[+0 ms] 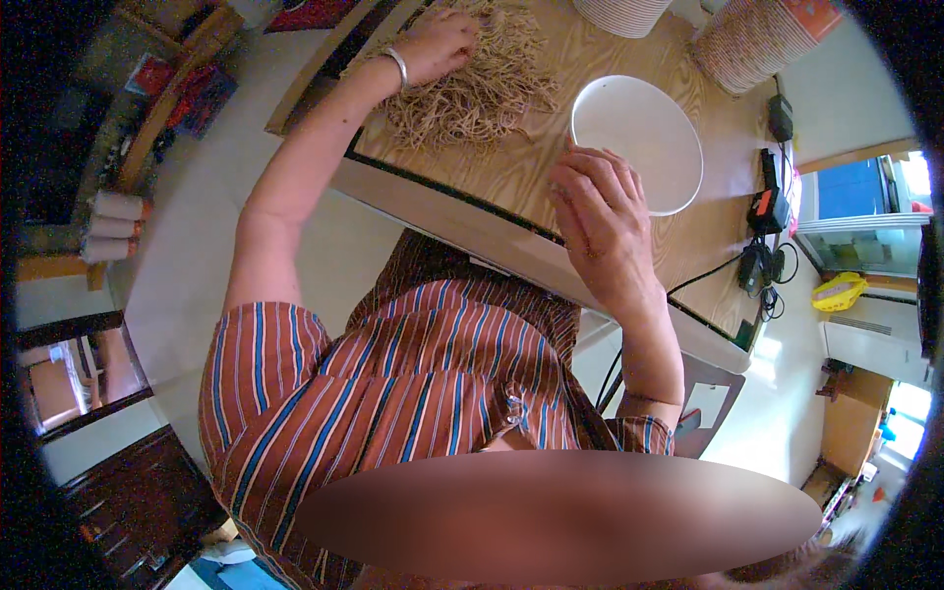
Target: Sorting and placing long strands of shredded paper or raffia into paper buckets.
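A tangled heap of thin tan strands [467, 103] lies on the wood-grain table at the upper left. My left hand [438, 47], with a silver bangle at its wrist, is over the heap, its fingers curled in among the strands. To the right stands a white round tub [654, 147], its mouth facing up. My right hand [602, 202] is at the tub's near left rim, fingers bent and pressed together. Whatever those fingers hold, if anything, is hidden, and I cannot tell whether they touch the rim.
Stacks of white tubs [619, 12] and patterned tubs [752, 44] stand at the table's far side. Black adapters and cables [762, 251] run along the right edge. The table's front edge [457, 197] crosses before my body. Spools [116, 226] sit on a shelf at the left.
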A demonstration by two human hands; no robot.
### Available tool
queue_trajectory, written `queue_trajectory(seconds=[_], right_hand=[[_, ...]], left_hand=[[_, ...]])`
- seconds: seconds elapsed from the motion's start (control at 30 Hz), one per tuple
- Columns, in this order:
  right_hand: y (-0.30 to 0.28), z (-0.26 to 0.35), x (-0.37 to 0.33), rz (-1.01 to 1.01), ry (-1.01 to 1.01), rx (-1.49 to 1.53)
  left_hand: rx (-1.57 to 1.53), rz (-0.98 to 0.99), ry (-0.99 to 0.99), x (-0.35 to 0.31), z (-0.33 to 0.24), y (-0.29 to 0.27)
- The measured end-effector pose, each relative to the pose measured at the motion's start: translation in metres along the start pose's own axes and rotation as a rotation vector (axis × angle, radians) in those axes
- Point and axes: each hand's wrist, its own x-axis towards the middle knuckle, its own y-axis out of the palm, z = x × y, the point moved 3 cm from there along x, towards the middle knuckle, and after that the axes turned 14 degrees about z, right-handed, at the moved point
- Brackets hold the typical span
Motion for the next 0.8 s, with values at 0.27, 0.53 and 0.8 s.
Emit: queue_trajectory(seconds=[0.27,0.53,0.8], right_hand=[[0.003,0.003,0.005,-0.004,-0.002,0.045],[0.004,0.001,0.006,0.001,0.0,0.028],[0.008,0.005,0.014,0.034,-0.022,0.033]], left_hand=[[0.168,-0.254,0.149,-0.001,0.004,0.011],[0.106,-0.254,0.132,-0.001,0.008,0.013],[-0.184,-0.382,0.149,-0.009,0.003,-0.003]])
